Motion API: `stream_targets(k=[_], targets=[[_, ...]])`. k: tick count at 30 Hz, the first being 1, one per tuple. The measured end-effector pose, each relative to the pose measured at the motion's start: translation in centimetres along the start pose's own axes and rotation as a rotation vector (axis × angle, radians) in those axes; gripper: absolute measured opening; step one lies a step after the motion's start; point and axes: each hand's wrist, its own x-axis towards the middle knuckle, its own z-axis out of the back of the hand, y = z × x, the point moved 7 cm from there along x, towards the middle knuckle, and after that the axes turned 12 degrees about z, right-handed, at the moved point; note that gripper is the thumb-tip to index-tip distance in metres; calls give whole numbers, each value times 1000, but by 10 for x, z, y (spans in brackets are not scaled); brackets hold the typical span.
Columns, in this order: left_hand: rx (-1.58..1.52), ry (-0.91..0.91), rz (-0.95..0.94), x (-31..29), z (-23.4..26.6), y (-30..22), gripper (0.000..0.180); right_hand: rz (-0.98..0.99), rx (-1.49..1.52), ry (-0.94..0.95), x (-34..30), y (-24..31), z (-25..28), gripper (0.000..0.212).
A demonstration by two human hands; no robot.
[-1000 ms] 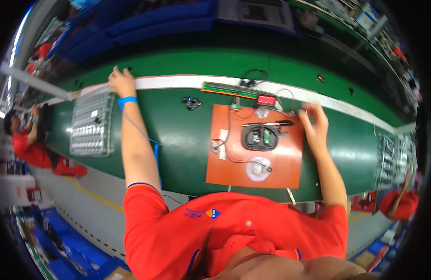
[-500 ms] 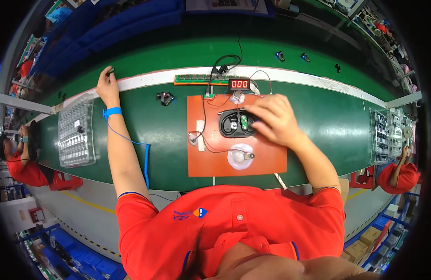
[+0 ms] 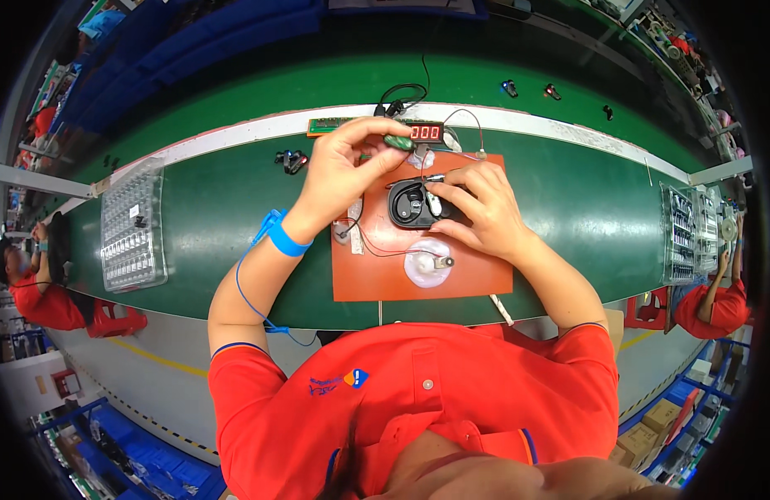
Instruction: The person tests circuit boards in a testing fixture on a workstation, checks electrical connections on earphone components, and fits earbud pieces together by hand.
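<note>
Left hand (image 3: 343, 167) pinches a small dark-green rounded piece (image 3: 399, 142) between thumb and fingertips, and I see it overlap the left end of a small black display with red digits (image 3: 427, 132); right hand (image 3: 490, 208), fingers bent, touches the right side of an open black rounded case (image 3: 394, 209), though from here I cannot tell whether it grips anything; the case lies on a rectangular orange-red mat (image 3: 478, 277), spread over the dark-green tabletop (image 3: 587, 221).

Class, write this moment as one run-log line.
left hand: pinching green piece | right hand: on black case | orange mat: under case | display: lit
</note>
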Motion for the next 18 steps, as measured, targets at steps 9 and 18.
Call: stream_targets(k=[9,18], targets=[[-60,-22,15,-2,12,0,25,-56,59,-17,-1,-5,-3,52],[-20,-5,-2,1,16,-2,27,-161,114,-28,3,-6,-9,39]])
